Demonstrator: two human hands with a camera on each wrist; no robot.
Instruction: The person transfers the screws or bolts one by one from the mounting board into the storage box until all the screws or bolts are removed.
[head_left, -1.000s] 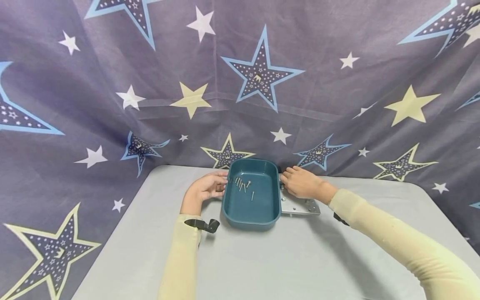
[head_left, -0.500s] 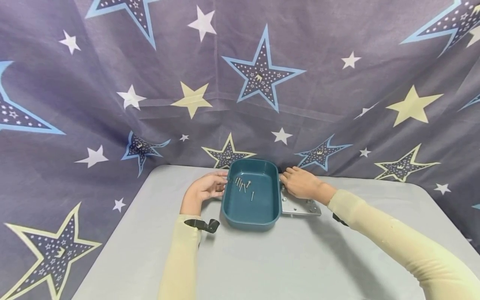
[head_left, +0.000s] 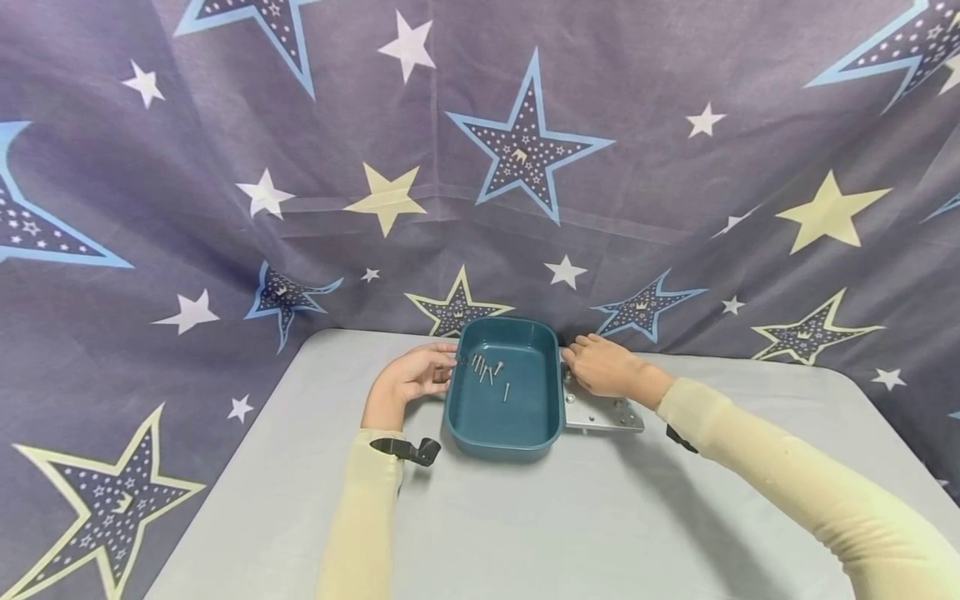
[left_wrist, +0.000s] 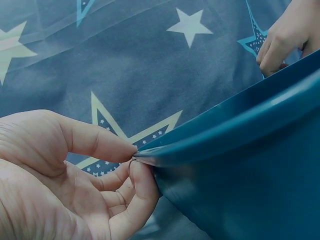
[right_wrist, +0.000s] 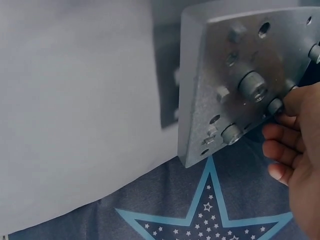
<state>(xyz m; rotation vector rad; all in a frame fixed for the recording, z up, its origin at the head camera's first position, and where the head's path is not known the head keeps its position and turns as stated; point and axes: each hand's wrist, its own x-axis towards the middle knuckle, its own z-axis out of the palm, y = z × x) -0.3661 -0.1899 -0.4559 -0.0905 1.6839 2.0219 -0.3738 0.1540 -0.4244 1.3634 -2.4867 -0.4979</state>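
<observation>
The left hand (head_left: 412,375) is at the left side of a blue plastic tray (head_left: 507,421). In the left wrist view its thumb and index finger pinch the tray's rim (left_wrist: 195,150). Several thin screws (head_left: 483,368) lie inside the tray, one of them apart from the rest. To the right of the tray is a silver metal plate (head_left: 600,410) fitted with bolts and drilled with holes. Over the plate's far end, the right hand (head_left: 603,365) pinches a bolt (right_wrist: 275,106) with thumb and fingers; the fingers partly hide it. Another thicker bolt (right_wrist: 252,86) stands beside it.
A light grey cloth-covered table (head_left: 600,533) carries everything. Behind it hangs a purple star-patterned curtain (head_left: 480,242), close to the far ends of the tray and plate. Black straps (head_left: 405,451) sit on the wrists.
The view shifts very slightly. Both hands stay at the tray and the plate, with no visible movement of the tray, screws or plate.
</observation>
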